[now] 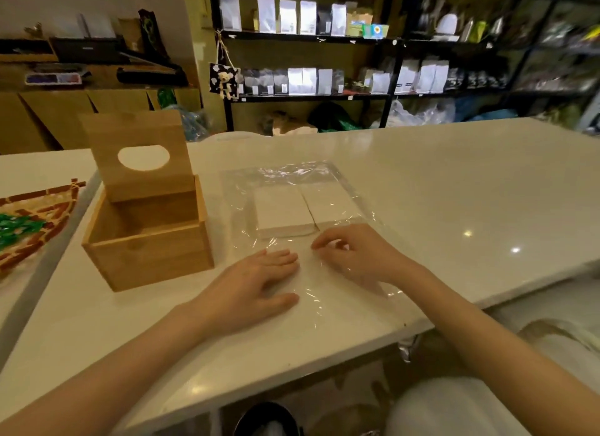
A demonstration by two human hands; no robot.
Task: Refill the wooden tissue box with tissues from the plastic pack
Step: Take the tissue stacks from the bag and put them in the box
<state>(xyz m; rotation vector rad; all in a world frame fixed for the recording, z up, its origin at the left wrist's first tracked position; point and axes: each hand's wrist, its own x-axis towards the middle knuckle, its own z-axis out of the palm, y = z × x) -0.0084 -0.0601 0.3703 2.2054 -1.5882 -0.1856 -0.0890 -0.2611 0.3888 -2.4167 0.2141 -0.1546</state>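
The wooden tissue box (152,240) stands open and empty on the left of the white table, its lid (139,143) with an oval hole tipped upright at the back. To its right lies the clear plastic pack (292,175), holding two white tissue stacks (282,213) side by side. My left hand (256,289) rests flat on the near end of the plastic, fingers apart. My right hand (357,257) sits just right of it, fingers curled, pinching at the plastic in front of the stacks.
A mosaic-patterned surface (29,221) adjoins the table (454,182) on the left. Black shelves (308,39) of white and dark pouches fill the back. The table's near edge runs diagonally below my forearms.
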